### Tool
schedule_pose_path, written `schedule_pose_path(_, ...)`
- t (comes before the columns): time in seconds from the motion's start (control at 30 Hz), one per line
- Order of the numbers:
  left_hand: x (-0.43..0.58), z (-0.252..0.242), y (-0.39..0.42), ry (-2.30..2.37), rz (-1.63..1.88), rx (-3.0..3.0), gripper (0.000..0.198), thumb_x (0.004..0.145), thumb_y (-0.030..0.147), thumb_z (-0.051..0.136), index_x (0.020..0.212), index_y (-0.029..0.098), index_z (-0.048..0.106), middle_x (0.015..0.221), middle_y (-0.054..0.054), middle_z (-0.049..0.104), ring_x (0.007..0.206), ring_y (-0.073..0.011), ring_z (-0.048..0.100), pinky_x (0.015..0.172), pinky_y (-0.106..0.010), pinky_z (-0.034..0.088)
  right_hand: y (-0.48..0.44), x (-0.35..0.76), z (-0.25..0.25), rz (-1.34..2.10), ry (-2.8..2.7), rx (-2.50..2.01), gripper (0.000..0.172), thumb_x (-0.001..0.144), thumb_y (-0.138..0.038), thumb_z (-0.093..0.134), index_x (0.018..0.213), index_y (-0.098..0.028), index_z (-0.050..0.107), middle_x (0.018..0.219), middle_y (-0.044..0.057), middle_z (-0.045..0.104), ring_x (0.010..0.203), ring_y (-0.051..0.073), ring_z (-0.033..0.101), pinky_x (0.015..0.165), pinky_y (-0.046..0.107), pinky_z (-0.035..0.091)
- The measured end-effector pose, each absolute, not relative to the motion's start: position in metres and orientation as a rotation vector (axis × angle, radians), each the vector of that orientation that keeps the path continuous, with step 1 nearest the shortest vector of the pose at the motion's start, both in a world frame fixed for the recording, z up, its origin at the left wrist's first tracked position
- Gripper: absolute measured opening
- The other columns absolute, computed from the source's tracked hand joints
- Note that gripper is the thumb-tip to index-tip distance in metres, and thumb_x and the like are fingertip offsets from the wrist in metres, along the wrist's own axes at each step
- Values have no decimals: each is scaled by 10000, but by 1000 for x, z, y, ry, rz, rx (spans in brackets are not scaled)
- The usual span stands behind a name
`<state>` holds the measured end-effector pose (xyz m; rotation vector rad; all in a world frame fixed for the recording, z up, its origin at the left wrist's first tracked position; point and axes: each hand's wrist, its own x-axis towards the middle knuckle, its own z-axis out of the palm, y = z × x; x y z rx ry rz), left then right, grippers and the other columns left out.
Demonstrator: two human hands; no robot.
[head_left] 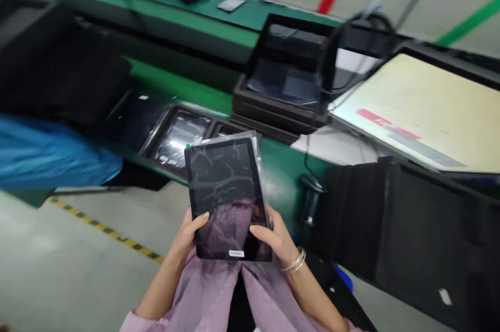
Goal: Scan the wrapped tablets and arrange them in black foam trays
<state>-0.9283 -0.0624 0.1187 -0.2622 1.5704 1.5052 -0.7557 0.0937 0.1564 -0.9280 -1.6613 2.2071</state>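
Observation:
A black tablet [226,186] with a glossy screen is held upright before my lap. Clear plastic film [254,143] sticks out past its top and right edges. A small white label sits near the tablet's lower edge, and a green tab shows at its top left corner. My left hand [191,230] grips the left edge, thumb on the front. On the right edge, my right hand [276,233] is closed the same way, with bracelets at the wrist. The fingers of both hands behind the tablet are hidden.
Stacked black trays [273,108] hold film-wrapped panels at the back. More wrapped panels lie in a black tray [166,137] behind the tablet. A cream monitor-like panel [433,108] leans at right above black boxes [422,228]. A corded scanner-like device [310,196] stands on the green bench.

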Motion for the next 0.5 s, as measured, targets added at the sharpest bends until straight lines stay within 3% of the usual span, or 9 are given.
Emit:
schedule_pose_path(0.1, -932, 160, -134, 1595, 1747, -405, 671, 556, 430, 811, 1122, 168, 561, 929, -45, 705, 800, -222, 671, 668, -291, 542, 50, -807, 163, 2553, -1466, -849, 487, 675, -393, 720, 1110, -187, 646, 992, 48, 688, 967, 262, 616, 832, 353, 493)
schedule_pose_path(0.2, -931, 184, -227, 1549, 1971, -599, 590, 623, 405, 794, 1102, 158, 553, 906, -47, 704, 764, -197, 671, 672, -277, 544, -33, -862, 166, 2820, -1378, -898, 461, 643, -385, 755, 1055, -198, 666, 862, 23, 698, 786, 199, 631, 744, 302, 501)
schedule_pose_path(0.3, -929, 186, -338, 1450, 2206, -794, 567, 647, 387, 773, 1102, 149, 534, 900, -54, 697, 784, -205, 670, 697, -291, 544, -141, -909, 164, 2977, -1523, -928, 456, 605, -372, 793, 1011, -198, 679, 738, 2, 682, 645, 161, 600, 691, 282, 498)
schedule_pose_path(0.4, -923, 184, -450, 1450, 2361, -938, 524, 704, 379, 717, 1128, 147, 514, 946, -71, 686, 822, -215, 665, 739, -314, 534, -252, -949, 155, 3121, -1748, -828, 430, 610, -381, 792, 983, -196, 690, 721, 5, 682, 623, 168, 602, 657, 286, 500)
schedule_pose_path(0.5, -917, 193, -540, 1701, 2303, -1079, 501, 754, 415, 652, 1148, 161, 475, 1051, -105, 662, 908, -243, 651, 793, -348, 513, -354, -987, 137, 3297, -1908, -692, 399, 575, -378, 786, 918, -192, 706, 705, 18, 689, 600, 186, 604, 581, 291, 488)
